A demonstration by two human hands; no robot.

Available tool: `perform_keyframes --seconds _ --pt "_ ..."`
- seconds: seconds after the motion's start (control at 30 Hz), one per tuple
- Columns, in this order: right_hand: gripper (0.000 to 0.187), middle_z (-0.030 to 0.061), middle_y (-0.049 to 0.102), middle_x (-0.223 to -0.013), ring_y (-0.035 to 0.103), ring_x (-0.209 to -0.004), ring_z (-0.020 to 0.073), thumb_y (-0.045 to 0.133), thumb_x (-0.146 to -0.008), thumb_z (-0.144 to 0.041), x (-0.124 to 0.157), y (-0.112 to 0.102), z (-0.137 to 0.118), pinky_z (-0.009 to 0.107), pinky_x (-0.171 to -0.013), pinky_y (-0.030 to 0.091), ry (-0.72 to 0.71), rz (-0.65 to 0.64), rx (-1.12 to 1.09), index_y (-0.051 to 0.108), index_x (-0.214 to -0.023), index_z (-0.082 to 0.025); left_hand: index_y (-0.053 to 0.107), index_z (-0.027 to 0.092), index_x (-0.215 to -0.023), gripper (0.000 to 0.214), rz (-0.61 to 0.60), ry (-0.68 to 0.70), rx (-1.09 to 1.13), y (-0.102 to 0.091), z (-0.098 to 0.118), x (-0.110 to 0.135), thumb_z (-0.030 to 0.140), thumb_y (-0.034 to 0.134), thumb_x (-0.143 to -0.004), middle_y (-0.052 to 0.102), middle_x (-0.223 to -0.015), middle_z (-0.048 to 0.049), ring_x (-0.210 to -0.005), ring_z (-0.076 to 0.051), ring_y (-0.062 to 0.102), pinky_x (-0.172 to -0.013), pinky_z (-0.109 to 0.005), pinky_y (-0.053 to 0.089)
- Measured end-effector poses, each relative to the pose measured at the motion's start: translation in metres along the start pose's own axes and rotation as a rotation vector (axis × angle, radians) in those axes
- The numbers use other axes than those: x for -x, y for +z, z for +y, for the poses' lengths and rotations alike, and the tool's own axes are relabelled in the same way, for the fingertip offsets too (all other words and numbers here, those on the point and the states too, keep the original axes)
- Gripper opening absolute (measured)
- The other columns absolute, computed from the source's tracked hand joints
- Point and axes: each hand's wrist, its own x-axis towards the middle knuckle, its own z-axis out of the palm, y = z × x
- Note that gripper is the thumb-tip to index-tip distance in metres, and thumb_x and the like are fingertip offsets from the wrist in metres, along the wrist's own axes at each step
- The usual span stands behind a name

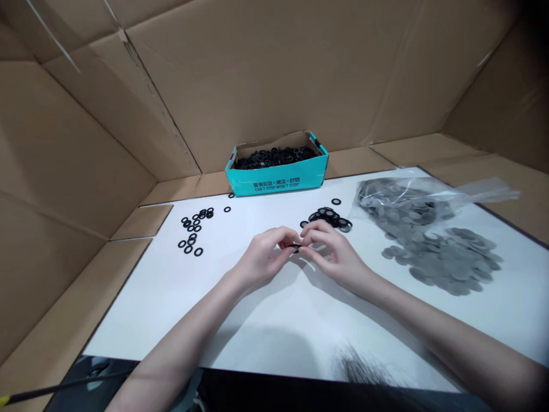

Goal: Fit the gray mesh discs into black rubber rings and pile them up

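My left hand (266, 257) and my right hand (330, 252) meet at the middle of the white table (257, 320), fingers pinched together on one small black ring (295, 247) between them. Just beyond my right hand lies a heap of black rings (330, 218). Further left, several black rings (195, 229) are scattered loose on the white surface. On the right, grey round discs (450, 257) spill in a pile from a clear plastic bag (407, 200).
A teal cardboard box (278, 177) full of black rings stands at the back of the table. Brown cardboard walls (86, 143) close in the left, back and right sides. A dark edge runs along the table's near side.
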Motion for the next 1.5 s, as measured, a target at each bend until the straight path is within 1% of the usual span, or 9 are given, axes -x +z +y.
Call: perform_keyframes --seconds 0.13,0.27,0.4,0.6,0.83,1.0,1.17,1.3,1.5 --pt "0.01 0.0078 0.061 -0.095 0.061 -0.092 0.0232 0.058 -0.086 -0.016 0.001 0.004 0.006 0.04 -0.08 0.052 -0.029 0.01 0.057 0.064 -0.079 -0.021 0.061 0.021 -0.102 0.015 -0.05 0.04 -0.074 0.002 -0.006 0.001 0.014 0.05 -0.093 0.069 -0.098 -0.0047 -0.088 -0.015 0.065 -0.08 -0.027 0.05" --pt "0.009 0.0091 0.063 -0.1 0.061 -0.098 0.0254 0.06 -0.087 -0.02 0.001 0.003 0.009 0.044 -0.085 0.051 -0.042 0.031 0.105 0.069 -0.087 -0.021 0.059 0.021 -0.107 0.017 -0.058 -0.008 -0.013 0.003 -0.009 0.002 0.015 0.049 -0.095 0.069 -0.104 -0.0049 -0.089 -0.014 0.065 -0.081 -0.026 0.051" --pt "0.009 0.0089 0.062 -0.1 0.06 -0.099 0.0252 0.06 -0.088 -0.02 0.001 0.001 0.009 0.043 -0.086 0.05 -0.06 0.058 0.125 0.07 -0.088 -0.021 0.06 0.02 -0.103 0.014 -0.039 -0.019 0.042 0.005 -0.007 0.002 0.014 0.053 -0.092 0.069 -0.1 -0.0037 -0.087 -0.013 0.065 -0.081 -0.025 0.053" --pt "0.01 0.0085 0.063 -0.1 0.06 -0.097 0.0244 0.061 -0.087 -0.018 0.002 0.002 0.012 0.042 -0.084 0.05 -0.081 0.047 0.124 0.066 -0.078 -0.02 0.059 0.019 -0.101 0.013 0.021 -0.038 0.081 0.01 -0.005 0.002 0.014 0.055 -0.09 0.068 -0.096 -0.0025 -0.083 -0.012 0.065 -0.076 -0.024 0.054" --pt "0.013 0.0076 0.061 -0.1 0.062 -0.097 0.0228 0.061 -0.086 -0.017 0.0 -0.001 0.006 0.039 -0.084 0.05 -0.043 -0.001 0.036 0.059 -0.074 -0.02 0.054 0.019 -0.099 0.01 -0.029 -0.096 0.188 0.007 -0.002 0.002 0.014 0.055 -0.089 0.063 -0.093 -0.0014 -0.077 -0.01 0.065 -0.072 -0.022 0.054" --pt "0.012 0.0074 0.06 -0.098 0.062 -0.094 0.0218 0.06 -0.086 -0.015 0.001 0.002 0.006 0.036 -0.08 0.05 -0.055 0.022 0.019 0.059 -0.075 -0.02 0.055 0.018 -0.094 0.009 -0.086 -0.132 0.198 0.004 0.001 0.0 0.012 0.054 -0.088 0.063 -0.089 -0.0009 -0.075 -0.01 0.065 -0.07 -0.021 0.052" --pt "0.009 0.0077 0.064 -0.096 0.06 -0.093 0.0232 0.063 -0.086 -0.016 0.001 0.004 0.011 0.04 -0.082 0.05 -0.069 -0.015 0.092 0.064 -0.078 -0.02 0.057 0.018 -0.095 0.012 -0.057 -0.149 0.145 0.006 -0.002 0.001 0.013 0.059 -0.084 0.063 -0.086 0.0012 -0.065 -0.006 0.057 -0.064 -0.019 0.048" --pt "0.005 0.0089 0.065 -0.1 0.059 -0.096 0.0247 0.065 -0.086 -0.018 0.001 0.002 0.013 0.042 -0.084 0.049 -0.081 -0.004 0.143 0.069 -0.085 -0.021 0.057 0.018 -0.094 0.011 -0.028 -0.157 0.173 0.005 -0.002 0.0 0.016 0.062 -0.084 0.065 -0.087 0.0003 -0.068 -0.007 0.06 -0.067 -0.021 0.05" --pt "0.011 0.0078 0.066 -0.096 0.059 -0.092 0.0236 0.065 -0.086 -0.018 0.0 0.0 0.011 0.041 -0.081 0.048 -0.042 -0.017 0.103 0.064 -0.074 -0.02 0.056 0.018 -0.092 0.007 -0.003 -0.142 0.21 0.005 0.001 0.0 0.017 0.06 -0.087 0.062 -0.087 -0.0009 -0.076 -0.01 0.06 -0.071 -0.023 0.049"
